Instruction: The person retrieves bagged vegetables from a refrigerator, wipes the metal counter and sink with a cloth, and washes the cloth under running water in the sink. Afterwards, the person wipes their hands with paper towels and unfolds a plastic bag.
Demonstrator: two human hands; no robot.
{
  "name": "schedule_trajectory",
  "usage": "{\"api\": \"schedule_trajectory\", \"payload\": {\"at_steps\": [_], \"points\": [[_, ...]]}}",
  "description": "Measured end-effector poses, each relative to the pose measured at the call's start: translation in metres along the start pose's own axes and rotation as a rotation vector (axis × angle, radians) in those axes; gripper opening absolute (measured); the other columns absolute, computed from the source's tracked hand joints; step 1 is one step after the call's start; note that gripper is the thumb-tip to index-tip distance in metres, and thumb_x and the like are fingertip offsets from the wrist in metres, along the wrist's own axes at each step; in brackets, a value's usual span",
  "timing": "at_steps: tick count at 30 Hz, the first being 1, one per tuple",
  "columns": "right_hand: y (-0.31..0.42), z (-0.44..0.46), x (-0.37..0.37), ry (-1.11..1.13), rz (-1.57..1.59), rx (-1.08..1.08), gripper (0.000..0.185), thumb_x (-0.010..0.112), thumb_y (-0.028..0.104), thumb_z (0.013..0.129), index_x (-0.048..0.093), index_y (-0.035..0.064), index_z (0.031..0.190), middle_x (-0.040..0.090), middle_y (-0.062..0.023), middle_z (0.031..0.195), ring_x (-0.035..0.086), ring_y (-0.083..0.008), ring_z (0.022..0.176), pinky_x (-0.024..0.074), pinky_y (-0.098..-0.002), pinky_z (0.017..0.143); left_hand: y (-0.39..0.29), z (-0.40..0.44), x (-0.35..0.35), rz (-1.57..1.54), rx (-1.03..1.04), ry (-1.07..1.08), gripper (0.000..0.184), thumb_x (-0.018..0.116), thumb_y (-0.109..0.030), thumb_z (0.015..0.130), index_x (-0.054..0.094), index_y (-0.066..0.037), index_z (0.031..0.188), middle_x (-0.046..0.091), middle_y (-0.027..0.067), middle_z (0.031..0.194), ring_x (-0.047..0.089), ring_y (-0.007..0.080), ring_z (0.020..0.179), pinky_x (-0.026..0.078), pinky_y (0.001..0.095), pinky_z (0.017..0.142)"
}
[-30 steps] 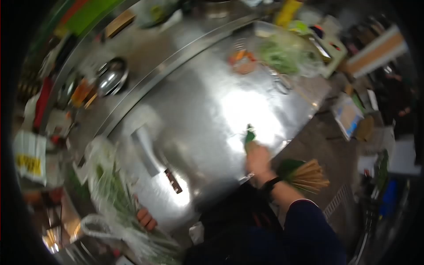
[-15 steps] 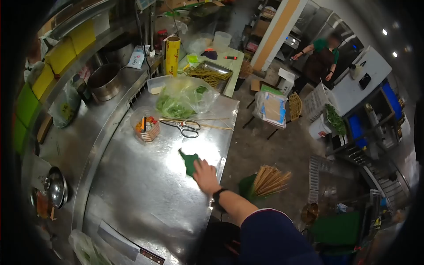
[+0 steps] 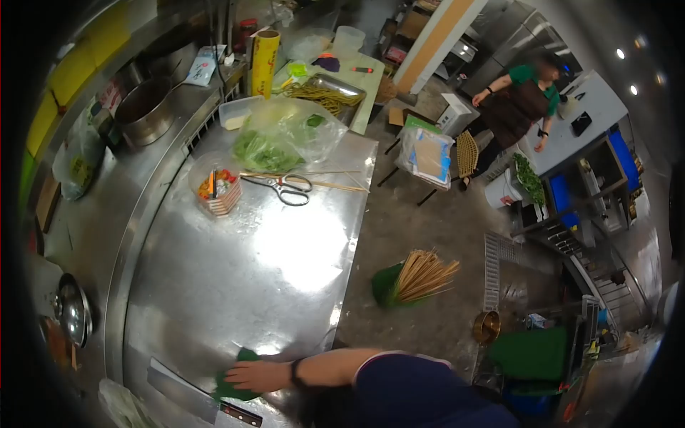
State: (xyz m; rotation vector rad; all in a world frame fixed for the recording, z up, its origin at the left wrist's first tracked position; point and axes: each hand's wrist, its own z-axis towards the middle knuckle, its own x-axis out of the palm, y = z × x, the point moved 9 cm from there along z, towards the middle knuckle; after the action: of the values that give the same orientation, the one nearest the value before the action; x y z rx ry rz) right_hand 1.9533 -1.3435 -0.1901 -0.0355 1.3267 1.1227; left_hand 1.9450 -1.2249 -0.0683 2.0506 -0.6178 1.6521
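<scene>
My right hand (image 3: 255, 376) presses a green cloth (image 3: 247, 354) onto the near part of the steel counter (image 3: 207, 285). Its fingers stretch over the cloth and bear it down. Just below and left lies a cleaver (image 3: 182, 389), its dark handle (image 3: 241, 416) close to the cloth. Farther up the counter, scissors (image 3: 292, 191) rest beside thin wooden sticks (image 3: 342, 183). Left of them stands a clear tub (image 3: 216, 189) with orange and red pieces inside. A clear plastic bag of leafy greens (image 3: 271, 146) sits behind. My left hand is out of sight.
A metal pot (image 3: 144, 118) stands on the left ledge, with a metal bowl (image 3: 73, 310) nearer. A yellow roll (image 3: 265, 64) is upright at the back, near a tray of long green beans (image 3: 325, 98). Bundled sticks (image 3: 424, 278) stand on the floor. Another person (image 3: 524, 100) is behind.
My right hand has dragged the cloth from the counter's middle toward me, down and left beside the cleaver. The view has shifted slightly. The other person has turned, arms spread wider.
</scene>
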Motion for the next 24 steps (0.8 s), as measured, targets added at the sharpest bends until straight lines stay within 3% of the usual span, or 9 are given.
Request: {"api": "schedule_trajectory", "payload": {"at_steps": [1, 2, 4, 6, 7, 8, 11, 17, 24], "points": [[0.000, -0.027, -0.009, -0.037, -0.010, -0.055, 0.043, 0.056, 0.020, 0.079, 0.049, 0.0055, 0.119, 0.045, -0.0149, 0.123, 0.039, -0.0282, 0.119, 0.0277, -0.0387, 0.103, -0.003, -0.002, -0.003, -0.014, -0.002, 0.006, 0.027, 0.036, -0.033, 0.093, 0.042, -0.013, 0.109, 0.037, -0.0013, 0.070, 0.038, 0.0144, 0.063, 0.032, 0.0279, 0.060], [-0.038, -0.044, -0.033, 0.010, 0.358, 0.243, 0.043, 0.056, 0.021, 0.079, 0.048, 0.0048, 0.118, 0.044, -0.0154, 0.123, 0.040, -0.0288, 0.117, 0.0292, -0.0390, 0.102, -0.009, -0.004, -0.003, -0.008, 0.009, 0.008, 0.027, 0.036, -0.034, 0.093, 0.042, -0.013, 0.108, 0.037, -0.0013, 0.070, 0.038, 0.0144, 0.063, 0.032, 0.0279, 0.060], [-0.085, -0.047, -0.096, 0.154, 0.053, 0.450, 0.035, 0.057, 0.017, 0.073, 0.052, 0.0047, 0.106, 0.050, -0.0160, 0.110, 0.050, -0.0293, 0.102, 0.0409, -0.0383, 0.089, -0.022, -0.017, -0.009, -0.019, 0.048, 0.002, 0.026, 0.037, -0.034, 0.092, 0.043, -0.013, 0.107, 0.037, -0.0013, 0.070, 0.038, 0.0145, 0.064, 0.033, 0.0278, 0.060], [-0.147, -0.052, -0.137, -0.201, -0.401, 0.472, 0.032, 0.059, 0.015, 0.066, 0.053, 0.0039, 0.095, 0.052, -0.0109, 0.084, 0.051, -0.0292, 0.072, 0.0414, -0.0450, 0.064, -0.034, -0.037, -0.014, -0.023, 0.092, 0.001, 0.026, 0.037, -0.034, 0.092, 0.043, -0.013, 0.106, 0.037, -0.0013, 0.070, 0.038, 0.0147, 0.064, 0.033, 0.0278, 0.060], [-0.198, -0.054, -0.153, -0.259, -0.225, 0.885, 0.032, 0.056, 0.012, 0.065, 0.052, 0.0019, 0.096, 0.053, -0.0131, 0.085, 0.051, -0.0317, 0.073, 0.0419, -0.0454, 0.062, -0.038, -0.047, -0.016, -0.023, 0.118, 0.006, 0.025, 0.038, -0.034, 0.092, 0.043, -0.013, 0.105, 0.037, -0.0013, 0.070, 0.038, 0.0147, 0.064, 0.033, 0.0277, 0.060], [-0.216, -0.039, -0.169, -0.352, -0.290, 0.934, 0.032, 0.054, 0.012, 0.066, 0.051, -0.0004, 0.096, 0.050, -0.0162, 0.090, 0.050, -0.0338, 0.075, 0.0407, -0.0478, 0.065, -0.040, -0.056, -0.017, -0.020, 0.134, 0.014, 0.025, 0.038, -0.034, 0.092, 0.044, -0.013, 0.104, 0.038, -0.0013, 0.069, 0.038, 0.0148, 0.064, 0.033, 0.0277, 0.060], [-0.239, 0.029, -0.158, -0.296, -0.640, 0.776, 0.051, 0.046, 0.028, 0.086, 0.040, -0.0028, 0.126, 0.031, -0.0261, 0.134, 0.031, -0.0393, 0.123, 0.0256, -0.0470, 0.100, -0.041, -0.081, -0.023, -0.016, 0.180, 0.028, 0.025, 0.039, -0.034, 0.092, 0.044, -0.012, 0.102, 0.038, -0.0013, 0.069, 0.038, 0.0150, 0.064, 0.033, 0.0276, 0.060], [-0.271, 0.180, -0.111, -0.386, -0.575, 0.566, 0.052, 0.052, 0.034, 0.081, 0.047, -0.0008, 0.120, 0.036, -0.0235, 0.130, 0.033, -0.0358, 0.121, 0.0273, -0.0466, 0.097, -0.024, -0.118, -0.047, -0.002, 0.230, 0.041, 0.024, 0.040, -0.034, 0.091, 0.046, -0.012, 0.099, 0.038, -0.0013, 0.069, 0.039, 0.0154, 0.064, 0.033, 0.0274, 0.060], [-0.079, 0.229, 0.050, 0.128, -0.230, 0.074, 0.057, 0.054, 0.041, 0.080, 0.046, 0.0058, 0.125, 0.035, -0.0127, 0.136, 0.025, -0.0266, 0.128, 0.0162, -0.0386, 0.106, -0.012, -0.108, -0.030, 0.020, 0.153, -0.069, 0.027, 0.040, -0.039, 0.091, 0.042, -0.012, 0.086, 0.036, -0.0010, 0.066, 0.036, 0.0160, 0.063, 0.031, 0.0279, 0.059]]}}
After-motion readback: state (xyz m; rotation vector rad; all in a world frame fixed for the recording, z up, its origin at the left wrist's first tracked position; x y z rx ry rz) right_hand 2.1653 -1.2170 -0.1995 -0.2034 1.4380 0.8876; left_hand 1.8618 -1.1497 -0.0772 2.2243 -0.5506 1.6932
